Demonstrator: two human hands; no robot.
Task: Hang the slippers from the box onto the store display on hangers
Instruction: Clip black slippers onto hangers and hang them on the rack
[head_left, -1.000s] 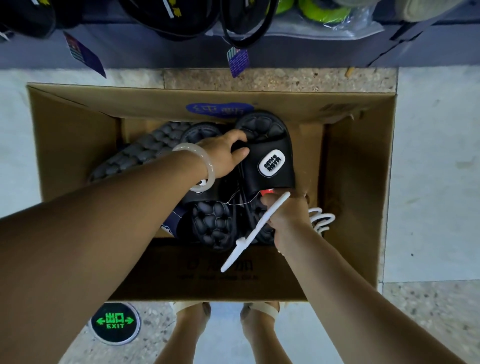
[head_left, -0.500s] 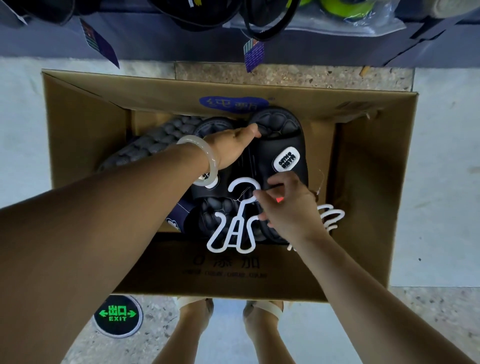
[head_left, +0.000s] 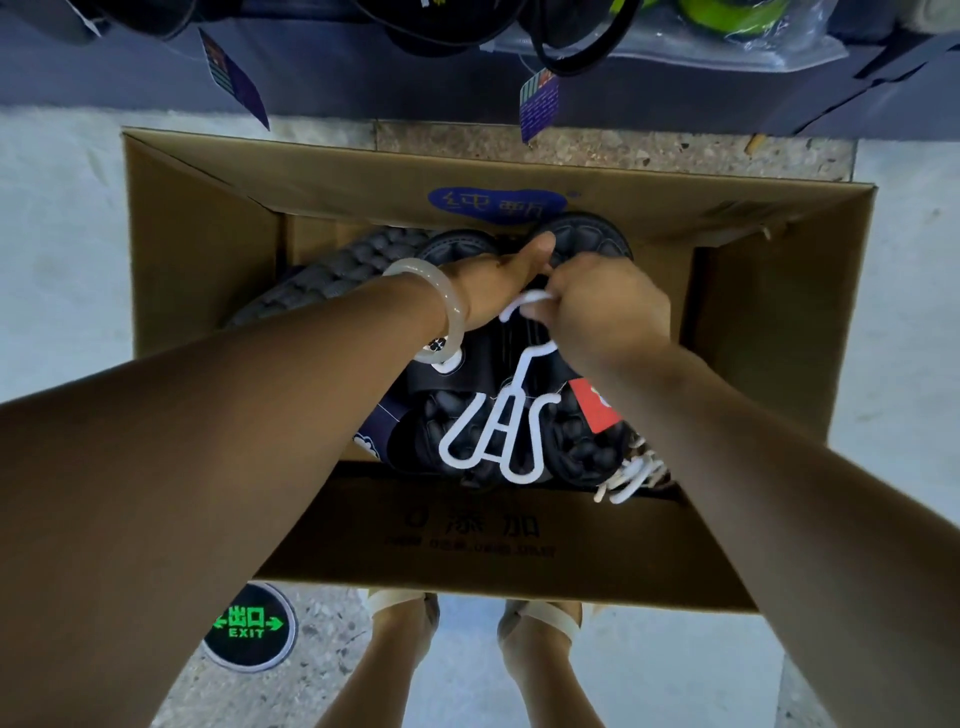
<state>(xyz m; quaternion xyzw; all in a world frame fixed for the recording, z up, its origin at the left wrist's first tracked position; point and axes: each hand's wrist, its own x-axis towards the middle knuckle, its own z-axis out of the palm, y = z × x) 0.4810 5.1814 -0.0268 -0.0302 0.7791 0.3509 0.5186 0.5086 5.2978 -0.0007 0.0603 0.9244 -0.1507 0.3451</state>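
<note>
White plastic hanger (head_left: 506, 415) lies on the black slippers (head_left: 566, 431) in the box (head_left: 218, 244). Right hand (head_left: 608, 312) pinches its hook. Left hand (head_left: 498, 286) grips the slippers' far end. Hanger prongs might snag and slip off.
</note>
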